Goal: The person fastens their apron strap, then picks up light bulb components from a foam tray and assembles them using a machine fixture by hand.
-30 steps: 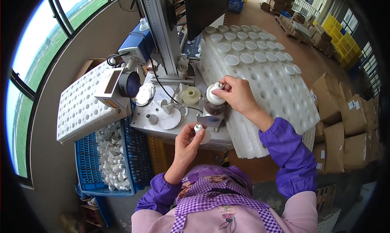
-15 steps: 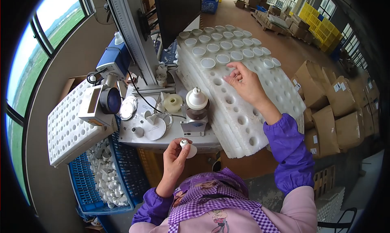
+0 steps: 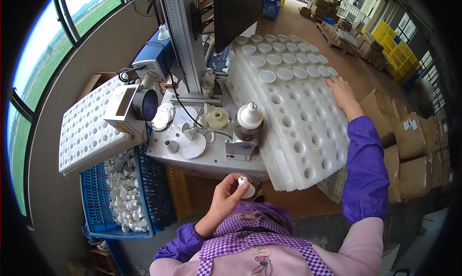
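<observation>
My left hand [image 3: 226, 193] is closed on a white spotlight bulb [image 3: 246, 187] in front of my apron. The bulb's narrow pin end points up between thumb and fingers. Far over to the right, my right hand [image 3: 342, 94] reaches to the edge of the white foam tray [image 3: 308, 148]. Its fingers bend down beside the last white bulb [image 3: 332, 72] of the front row; what lies under them is hidden. Several rows of bulbs sit face up in the tray's far half. Another white bulb [image 3: 250, 114] stands pins up on the machine's round holder [image 3: 248, 133].
A laser head [image 3: 132, 107] with a dark lens hangs above the machine table [image 3: 221, 166]. White discs [image 3: 192, 145] and loose parts lie there. At left are a second foam tray [image 3: 89, 126] and a blue crate [image 3: 166, 206] of white parts. Cardboard boxes [image 3: 414, 175] stand at right.
My right hand has moved right across the foam tray to its edge, now covering the spot where two bulbs stood. The left hand still holds its bulb. The view has shifted.
</observation>
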Demonstrator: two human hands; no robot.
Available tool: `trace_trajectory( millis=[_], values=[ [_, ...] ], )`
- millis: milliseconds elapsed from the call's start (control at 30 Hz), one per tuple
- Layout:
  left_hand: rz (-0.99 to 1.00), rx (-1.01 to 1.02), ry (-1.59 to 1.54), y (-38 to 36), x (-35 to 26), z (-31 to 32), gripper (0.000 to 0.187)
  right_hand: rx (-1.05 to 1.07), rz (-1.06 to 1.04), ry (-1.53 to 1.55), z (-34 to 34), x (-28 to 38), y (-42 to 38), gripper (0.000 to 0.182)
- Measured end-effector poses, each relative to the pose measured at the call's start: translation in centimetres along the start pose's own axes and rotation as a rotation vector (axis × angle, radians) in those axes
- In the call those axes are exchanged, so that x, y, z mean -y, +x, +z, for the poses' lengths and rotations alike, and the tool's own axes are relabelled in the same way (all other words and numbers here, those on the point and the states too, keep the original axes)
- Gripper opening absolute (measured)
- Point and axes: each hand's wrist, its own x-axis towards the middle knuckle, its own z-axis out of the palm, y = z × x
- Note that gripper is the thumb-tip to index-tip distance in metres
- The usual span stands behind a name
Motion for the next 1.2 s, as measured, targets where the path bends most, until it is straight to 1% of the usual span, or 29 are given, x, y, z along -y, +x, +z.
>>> trace_trajectory(
  millis=[67, 100, 167, 200, 267, 300, 367, 400, 467, 500, 533, 600, 733, 800, 933, 1000, 1033, 1200],
  values=[
    [0.0, 0.006, -0.022, -0.3, 0.0, 0.1, 0.019, -0.001, -0.042, -0.125, 0.1, -0.3, 0.3, 0.023],
    [0.008, -0.003, -0.023, -0.2, -0.1, 0.0, 0.019, -0.007, -0.051, -0.126, 0.0, -0.4, 0.6, 0.023],
    [0.006, -0.004, -0.038, -0.4, 0.0, 0.1, 0.019, -0.062, 0.073, -0.167, -0.4, -0.8, 0.4, 0.022],
    [0.008, 0.008, -0.043, -0.3, 0.0, 0.1, 0.019, -0.062, 0.081, -0.177, -1.3, -0.4, 0.3, 0.022],
    [-0.007, -0.015, -0.086, -0.2, -0.2, 0.5, 0.018, -0.13, 0.155, 0.177, -3.0, 0.4, -0.4, 0.03],
    [-0.022, -0.012, -0.136, -0.2, -0.2, 0.8, 0.017, -0.127, 0.171, 0.163, -3.0, 0.3, -0.6, 0.03],
    [-0.027, 0.01, -0.128, 0.0, -0.3, 1.2, 0.017, -0.131, 0.103, 0.657, -1.8, 0.6, -0.7, 0.034],
    [-0.025, 0.011, -0.118, 0.0, -0.3, 1.3, 0.017, -0.132, 0.106, 0.657, -1.3, 1.1, -0.7, 0.034],
    [-0.023, 0.021, -0.12, 0.2, -0.4, 1.5, 0.017, -0.109, 0.124, 1.226, -0.6, 2.6, -1.0, 0.032],
    [-0.023, 0.035, -0.123, 0.2, -0.4, 1.6, 0.017, -0.097, 0.143, 1.373, -1.5, 4.0, -1.6, 0.031],
    [-0.025, 0.035, -0.121, 0.2, -0.4, 1.7, 0.017, -0.098, 0.144, 1.375, -1.6, 4.9, -1.9, 0.031],
    [-0.012, 0.047, -0.104, 0.3, -0.5, 1.7, 0.019, -0.108, 0.275, 1.412, -1.7, 6.1, -2.4, 0.034],
    [-0.023, 0.049, -0.104, 0.3, -0.5, 1.9, 0.019, -0.153, 0.298, 1.402, 0.6, 7.0, -3.0, 0.036],
    [-0.025, 0.055, -0.11, 0.3, -0.7, 2.2, 0.018, -0.157, 0.346, 1.398, 0.3, 8.1, -3.5, 0.031],
    [-0.002, 0.019, -0.107, 0.4, -1.2, 2.3, 0.019, -0.174, 0.323, 1.353, 0.3, 9.5, -3.9, 0.028],
    [0.037, 0.013, -0.101, 0.6, -1.4, 2.4, 0.019, -0.199, 0.297, 1.318, 0.6, 9.1, -3.9, 0.025],
    [0.047, 0.007, -0.091, 0.8, -1.4, 2.4, 0.019, -0.183, 0.298, 1.25, 1.0, 8.7, -3.8, 0.024],
    [0.066, 0.003, -0.098, 1.0, -2.0, 2.7, 0.018, -0.211, 0.264, 1.225, 1.2, 8.7, -3.8, 0.023]
  ],
)
